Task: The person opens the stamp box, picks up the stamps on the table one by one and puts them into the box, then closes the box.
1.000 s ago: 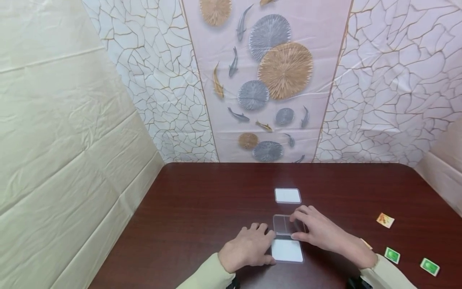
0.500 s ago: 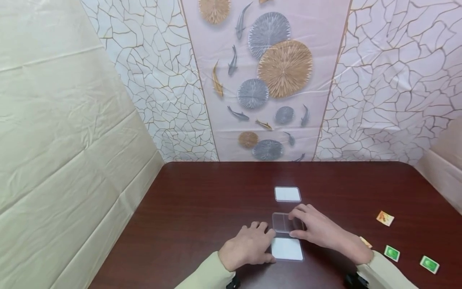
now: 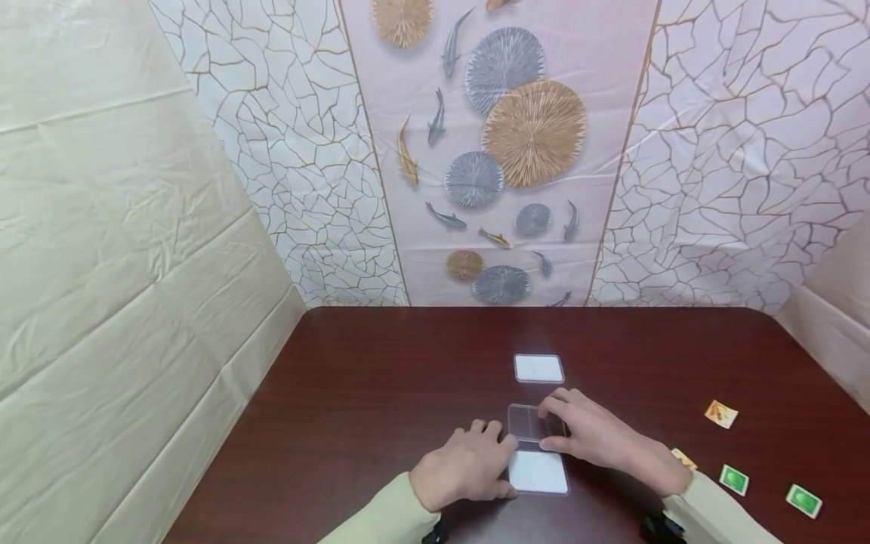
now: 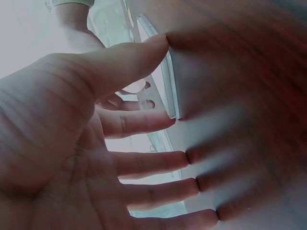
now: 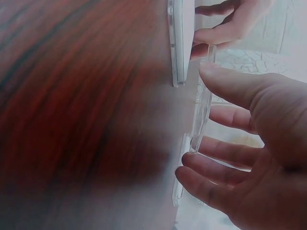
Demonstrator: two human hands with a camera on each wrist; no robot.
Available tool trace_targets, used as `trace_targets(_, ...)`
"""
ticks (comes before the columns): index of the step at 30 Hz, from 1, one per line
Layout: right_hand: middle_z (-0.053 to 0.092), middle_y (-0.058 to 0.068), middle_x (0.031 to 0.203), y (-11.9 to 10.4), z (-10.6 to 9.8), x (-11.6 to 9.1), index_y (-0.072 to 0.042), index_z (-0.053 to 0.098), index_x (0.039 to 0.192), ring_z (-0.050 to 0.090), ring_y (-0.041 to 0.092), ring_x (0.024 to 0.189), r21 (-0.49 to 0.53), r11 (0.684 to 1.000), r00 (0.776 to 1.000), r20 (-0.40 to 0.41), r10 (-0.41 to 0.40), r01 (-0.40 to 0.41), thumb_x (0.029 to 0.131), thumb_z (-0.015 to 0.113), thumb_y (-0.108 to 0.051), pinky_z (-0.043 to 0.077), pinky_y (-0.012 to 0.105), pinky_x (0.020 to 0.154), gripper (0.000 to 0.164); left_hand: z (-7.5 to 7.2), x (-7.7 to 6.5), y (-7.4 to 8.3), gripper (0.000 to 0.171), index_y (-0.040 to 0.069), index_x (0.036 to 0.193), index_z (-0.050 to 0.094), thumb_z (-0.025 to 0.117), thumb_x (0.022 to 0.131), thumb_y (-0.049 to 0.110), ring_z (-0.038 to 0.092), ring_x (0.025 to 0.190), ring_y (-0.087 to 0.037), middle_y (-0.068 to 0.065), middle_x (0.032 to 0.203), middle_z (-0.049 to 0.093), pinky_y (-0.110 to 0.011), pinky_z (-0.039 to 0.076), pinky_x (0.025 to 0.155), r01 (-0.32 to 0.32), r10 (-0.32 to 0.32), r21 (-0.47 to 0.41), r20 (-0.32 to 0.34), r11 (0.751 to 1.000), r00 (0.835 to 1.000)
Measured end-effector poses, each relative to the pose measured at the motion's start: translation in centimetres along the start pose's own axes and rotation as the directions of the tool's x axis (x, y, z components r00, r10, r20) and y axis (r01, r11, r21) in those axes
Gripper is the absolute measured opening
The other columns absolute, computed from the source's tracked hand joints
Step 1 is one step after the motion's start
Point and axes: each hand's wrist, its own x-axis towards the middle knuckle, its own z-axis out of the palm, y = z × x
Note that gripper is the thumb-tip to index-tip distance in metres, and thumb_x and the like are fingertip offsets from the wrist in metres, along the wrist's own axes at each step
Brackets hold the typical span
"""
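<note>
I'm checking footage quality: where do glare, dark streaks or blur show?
Head view: pale sheen on the patterned wall's right; left wrist view: top-left washed out, dark streaks on the table beyond the left fingers; right wrist view: bright right side, wood grain soft.

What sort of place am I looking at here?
Probably a staged tabletop workspace indoors, though I can't tell the building. A wood-grain table sits before a creased printed backdrop with fish and round motifs, and a creased cream covering screens the left side.

The light is bright, the wrist views hazy, soft shadows (image 4: 213,148) falling beside the hands (image 3: 464,463) (image 3: 590,429).
</note>
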Motion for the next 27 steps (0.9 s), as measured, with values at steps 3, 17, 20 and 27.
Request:
trace_targets(3, 0.058, -0.006, 0.104, 0.07, 0.09, 0.01, -0.019, 0.066, 0.103, 0.051, 0.012, 0.092, -0.016, 1.0, 1.0, -0.007, -0.009, 0.009, 0.079, 0.081, -0.036, 0.046, 0.03, 0.072, 0.032, -0.14, 0.09, 0.09, 0.05, 0.025, 0.115, 0.056, 0.07, 0.082, 0.059, 0.053, 0.102, -0.017, 0.001, 0.115, 0.055, -0.035, 0.049, 0.074, -0.003, 0.003, 0.008, 0.009, 1.0, 1.0)
trace_targets(17, 0.059, -0.006, 0.102, 0.24, 0.13, 0.12, -0.019, 0.065, 0.102, 0.051, 0.012, 0.092, -0.034, 0.999, 1.0, 0.019, -0.014, 0.014, 0.079, 0.08, -0.036, 0.046, 0.031, 0.071, 0.032, -0.45, 0.41, 0.34, 0.052, 0.025, 0.118, 0.056, 0.072, 0.081, 0.058, 0.052, 0.097, -0.017, 0.0, 0.118, 0.056, -0.033, 0.05, 0.069, -0.01, 0.01, -0.002, 0.032, 1.0, 0.999)
trace_targets(20, 0.058, -0.007, 0.101, 0.25, 0.24, 0.21, -0.019, 0.065, 0.102, 0.05, 0.012, 0.091, -0.036, 0.999, 1.0, 0.014, -0.023, 0.024, 0.079, 0.081, -0.036, 0.045, 0.029, 0.069, 0.032, -0.44, 0.39, 0.33, 0.053, 0.025, 0.119, 0.056, 0.072, 0.081, 0.058, 0.052, 0.097, -0.017, -0.001, 0.118, 0.056, -0.033, 0.05, 0.069, -0.009, 0.009, -0.007, 0.038, 1.0, 0.999)
trace_targets(27, 0.058, -0.006, 0.102, 0.25, 0.45, 0.45, -0.02, 0.065, 0.102, 0.048, 0.012, 0.091, -0.033, 0.999, 1.0, 0.024, -0.016, 0.017, 0.079, 0.081, -0.034, 0.044, 0.028, 0.067, 0.031, -0.44, 0.37, 0.23, 0.051, 0.025, 0.117, 0.056, 0.071, 0.082, 0.058, 0.052, 0.098, -0.016, -0.001, 0.119, 0.056, -0.032, 0.05, 0.069, -0.006, 0.007, -0.013, 0.043, 1.0, 0.999)
